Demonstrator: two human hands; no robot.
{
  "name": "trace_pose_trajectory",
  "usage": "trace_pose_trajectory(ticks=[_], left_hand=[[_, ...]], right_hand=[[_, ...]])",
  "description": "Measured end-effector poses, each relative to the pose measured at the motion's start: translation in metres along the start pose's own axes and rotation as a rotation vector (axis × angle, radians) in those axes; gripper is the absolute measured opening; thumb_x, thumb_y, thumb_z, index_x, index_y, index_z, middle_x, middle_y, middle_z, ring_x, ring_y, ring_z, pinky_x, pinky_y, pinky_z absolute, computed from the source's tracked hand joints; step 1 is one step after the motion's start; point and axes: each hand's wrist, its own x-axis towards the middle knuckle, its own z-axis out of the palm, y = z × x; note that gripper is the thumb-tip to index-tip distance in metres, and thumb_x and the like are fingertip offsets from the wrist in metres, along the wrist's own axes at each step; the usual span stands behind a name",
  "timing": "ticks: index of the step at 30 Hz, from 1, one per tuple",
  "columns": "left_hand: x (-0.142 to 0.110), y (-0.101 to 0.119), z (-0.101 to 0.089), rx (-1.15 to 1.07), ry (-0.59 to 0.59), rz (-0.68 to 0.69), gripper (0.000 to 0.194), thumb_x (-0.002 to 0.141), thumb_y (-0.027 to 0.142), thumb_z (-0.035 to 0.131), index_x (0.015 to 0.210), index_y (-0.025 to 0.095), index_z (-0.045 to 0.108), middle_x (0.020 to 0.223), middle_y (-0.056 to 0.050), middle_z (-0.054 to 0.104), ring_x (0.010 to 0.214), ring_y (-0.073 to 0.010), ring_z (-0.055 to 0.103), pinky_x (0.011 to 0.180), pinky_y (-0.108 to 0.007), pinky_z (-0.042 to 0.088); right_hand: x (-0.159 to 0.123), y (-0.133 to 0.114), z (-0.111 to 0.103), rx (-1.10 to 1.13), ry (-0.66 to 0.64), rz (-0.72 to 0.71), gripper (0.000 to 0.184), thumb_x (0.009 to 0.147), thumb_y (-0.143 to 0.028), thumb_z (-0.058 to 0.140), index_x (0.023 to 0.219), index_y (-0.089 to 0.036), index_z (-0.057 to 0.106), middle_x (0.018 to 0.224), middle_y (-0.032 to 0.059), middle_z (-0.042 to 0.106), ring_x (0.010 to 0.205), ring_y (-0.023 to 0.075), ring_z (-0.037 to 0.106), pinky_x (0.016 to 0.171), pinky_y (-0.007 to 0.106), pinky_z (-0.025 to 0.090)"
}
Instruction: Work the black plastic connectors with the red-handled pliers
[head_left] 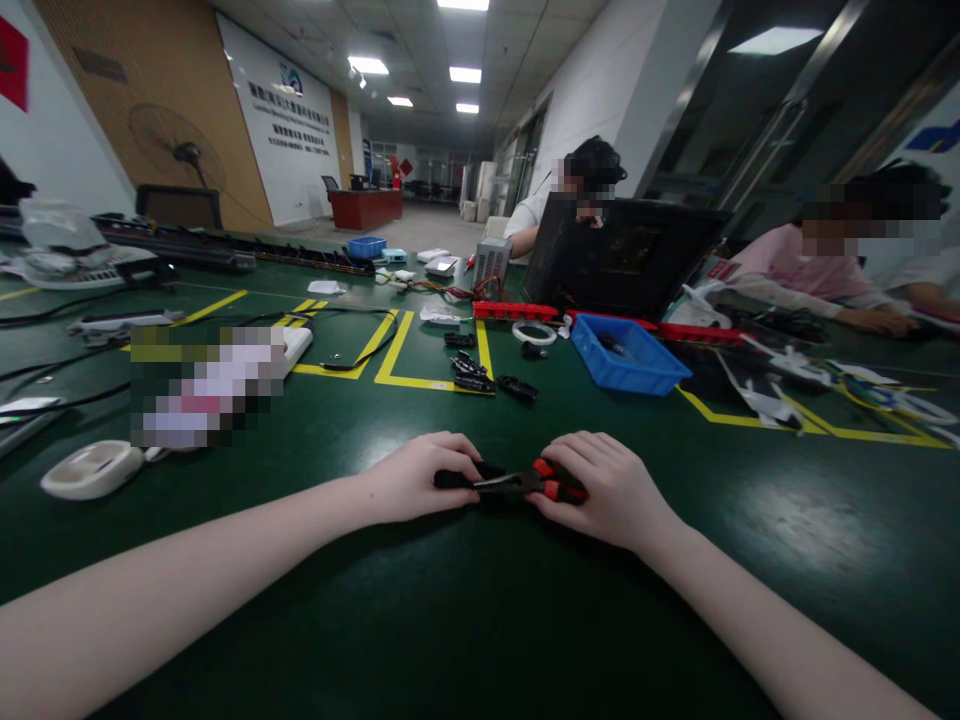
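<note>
Just above the green tabletop, my right hand (611, 488) grips a pair of pliers (517, 483) by its red and black handles. The metal jaws point left, toward my left hand (420, 478). That hand pinches a small black part (450, 480) between thumb and fingers, and the jaw tips meet its right end. Whether the jaws bite on the part cannot be made out, and my fingers hide some of it. Farther forward lie several similar black pieces (471, 374), around a yellow tape line.
A blue bin (630, 355) stands ahead to the right, beside a white cable coil (534, 333). To the left are a white earbud case (94, 470) and a blurred-out phone-like object (217, 385). A black computer case (630, 250) stands behind; other people sit across the table.
</note>
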Motion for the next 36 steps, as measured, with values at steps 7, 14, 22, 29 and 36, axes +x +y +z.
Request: trace_pose_trajectory(ticks=[7, 14, 22, 29, 36], left_hand=[[-0.0006, -0.0004, 0.0, 0.002, -0.006, 0.019, 0.013, 0.088, 0.025, 0.065, 0.097, 0.019, 0.071, 0.113, -0.007, 0.062, 0.103, -0.0208, 0.06, 0.091, -0.035, 0.049], [-0.0001, -0.0006, 0.0001, 0.016, -0.009, 0.006, 0.012, 0.087, 0.026, 0.066, 0.096, 0.019, 0.07, 0.113, -0.007, 0.062, 0.102, -0.021, 0.06, 0.09, -0.035, 0.048], [0.0005, -0.0015, 0.0001, -0.012, 0.003, 0.012, 0.014, 0.09, 0.027, 0.062, 0.092, 0.018, 0.072, 0.107, -0.007, 0.065, 0.096, -0.0192, 0.062, 0.087, -0.033, 0.05], [-0.0001, 0.0028, -0.001, 0.001, -0.003, -0.005, 0.011, 0.089, 0.025, 0.063, 0.093, 0.018, 0.07, 0.107, -0.006, 0.065, 0.097, -0.0193, 0.061, 0.089, -0.033, 0.048], [0.0004, 0.0043, -0.001, 0.037, -0.014, 0.007, 0.008, 0.086, 0.022, 0.063, 0.092, 0.018, 0.068, 0.107, -0.005, 0.064, 0.099, -0.0196, 0.06, 0.089, -0.034, 0.047]], right_hand=[[0.0001, 0.0004, 0.0011, 0.023, -0.022, 0.025, 0.028, 0.081, -0.044, 0.064, 0.091, -0.018, 0.064, 0.089, 0.0082, 0.069, 0.077, 0.0208, 0.062, 0.068, 0.034, 0.045], [0.0016, -0.0016, 0.0006, 0.025, -0.051, 0.056, 0.027, 0.081, -0.044, 0.064, 0.091, -0.019, 0.063, 0.091, 0.008, 0.068, 0.079, 0.0211, 0.061, 0.069, 0.034, 0.045], [0.0013, -0.0028, 0.0038, 0.067, -0.063, 0.059, 0.027, 0.082, -0.044, 0.064, 0.092, -0.019, 0.063, 0.091, 0.0079, 0.068, 0.079, 0.021, 0.061, 0.07, 0.034, 0.044], [0.0011, -0.0021, 0.0035, 0.103, -0.085, 0.07, 0.026, 0.082, -0.044, 0.064, 0.09, -0.019, 0.062, 0.09, 0.0075, 0.068, 0.079, 0.0207, 0.06, 0.07, 0.034, 0.045], [-0.0001, -0.0029, 0.0043, 0.114, -0.131, 0.066, 0.026, 0.082, -0.043, 0.064, 0.088, -0.019, 0.061, 0.085, 0.0057, 0.066, 0.074, 0.0186, 0.059, 0.066, 0.032, 0.045]])
